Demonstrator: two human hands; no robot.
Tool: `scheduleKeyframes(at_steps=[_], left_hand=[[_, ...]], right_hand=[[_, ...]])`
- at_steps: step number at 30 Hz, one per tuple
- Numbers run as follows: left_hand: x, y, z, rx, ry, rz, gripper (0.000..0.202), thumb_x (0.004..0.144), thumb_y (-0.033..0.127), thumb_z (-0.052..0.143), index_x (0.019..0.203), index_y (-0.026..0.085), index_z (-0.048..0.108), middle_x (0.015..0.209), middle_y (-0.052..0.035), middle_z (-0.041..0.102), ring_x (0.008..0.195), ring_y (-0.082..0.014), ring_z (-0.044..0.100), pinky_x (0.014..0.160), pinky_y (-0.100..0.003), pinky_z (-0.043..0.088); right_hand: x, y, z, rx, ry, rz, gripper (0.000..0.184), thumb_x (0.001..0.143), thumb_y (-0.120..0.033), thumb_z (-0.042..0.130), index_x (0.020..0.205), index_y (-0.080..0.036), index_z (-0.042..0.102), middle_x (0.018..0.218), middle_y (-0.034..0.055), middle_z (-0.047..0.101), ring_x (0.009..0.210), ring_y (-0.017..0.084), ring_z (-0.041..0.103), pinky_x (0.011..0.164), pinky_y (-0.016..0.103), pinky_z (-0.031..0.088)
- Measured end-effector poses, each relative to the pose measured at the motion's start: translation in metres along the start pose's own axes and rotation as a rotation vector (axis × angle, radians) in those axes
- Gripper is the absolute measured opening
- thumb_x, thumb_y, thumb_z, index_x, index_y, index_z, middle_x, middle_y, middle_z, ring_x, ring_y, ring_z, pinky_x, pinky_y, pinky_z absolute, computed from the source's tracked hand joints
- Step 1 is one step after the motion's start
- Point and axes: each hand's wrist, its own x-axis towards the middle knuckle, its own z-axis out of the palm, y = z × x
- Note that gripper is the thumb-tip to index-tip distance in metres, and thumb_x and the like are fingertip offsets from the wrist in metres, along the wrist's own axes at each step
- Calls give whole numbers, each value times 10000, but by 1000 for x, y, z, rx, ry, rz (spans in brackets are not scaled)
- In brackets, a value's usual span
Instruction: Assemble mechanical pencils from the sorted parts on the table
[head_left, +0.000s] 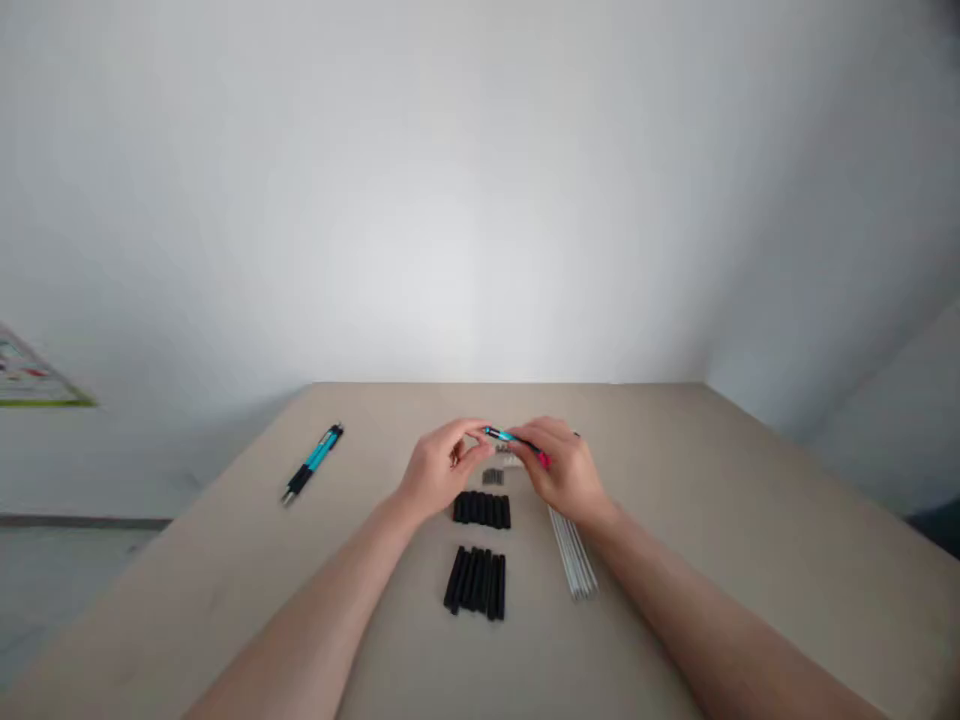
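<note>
Above the middle of the table, a blue and black pen (pixel 501 434) lies sideways between my hands. My right hand (pixel 561 468) is closed around its right part, where something pink shows under the fingers. At its left end, my left hand (pixel 439 468) has thumb and index finger closed on or against the tip; the exact contact is too small to make out. Below the hands are two rows of black tubular pieces, one nearer the hands (pixel 481 510) and one closer to me (pixel 475 582). Thin white rods (pixel 574 560), like pen refills, lie under my right wrist.
A blue and black pen (pixel 315 464) lies alone on the left of the table (pixel 360 420). Small metallic pieces (pixel 493 477) and tiny pale parts sit just beneath my hands. A white wall (pixel 480 250) stands behind the table's far edge.
</note>
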Motion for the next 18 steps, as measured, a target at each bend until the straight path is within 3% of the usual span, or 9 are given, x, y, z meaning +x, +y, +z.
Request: scheduleKeyframes(at_steps=[3, 5, 8, 10, 13, 18], left_hand=[[3, -16, -3, 55, 28, -76, 279, 883, 335, 534, 1122, 195, 558, 905, 0, 634, 478, -46, 414, 530, -180, 414], [4, -27, -6, 127, 41, -189, 285, 877, 337, 520, 1120, 194, 566, 914, -4, 629, 469, -48, 424, 533, -190, 424], [6, -43, -9, 199, 75, -306, 297, 866, 336, 501, 1100, 177, 593, 921, -26, 641, 486, -68, 468, 555, -213, 447], [8, -50, -11, 215, 85, -335, 268, 851, 339, 504, 997, 163, 642, 881, -39, 654, 558, -102, 534, 589, -228, 463], [10, -53, -13, 237, 95, -372, 258, 849, 329, 474, 895, 167, 670, 870, -47, 680, 729, -153, 613, 669, -241, 477], [13, -52, -13, 314, 90, -436, 239, 821, 295, 474, 775, 170, 672, 751, -24, 685, 602, -145, 599, 666, -258, 457]], right_hand=[[-1, 29, -14, -109, 212, 309, 264, 865, -330, 508, 872, -161, 710, 850, 90, 680, 811, 204, 594, 776, 305, 437], [-6, 50, -26, -206, 371, 676, 283, 799, -376, 547, 877, -172, 726, 886, 84, 694, 807, 217, 602, 780, 306, 437], [-19, 80, -42, -274, 469, 910, 435, 792, -418, 479, 897, -82, 734, 831, 162, 704, 748, 279, 613, 674, 346, 438], [-28, 95, -48, -270, 479, 1010, 484, 792, -431, 444, 868, -56, 740, 768, 173, 709, 714, 293, 627, 605, 332, 432], [-34, 105, -49, -198, 401, 1057, 395, 742, -405, 520, 837, -95, 747, 750, 126, 721, 707, 257, 642, 574, 281, 433], [-32, 104, -49, -27, 208, 1110, 337, 720, -392, 578, 811, -96, 713, 515, 38, 624, 438, 139, 544, 418, 218, 374]])
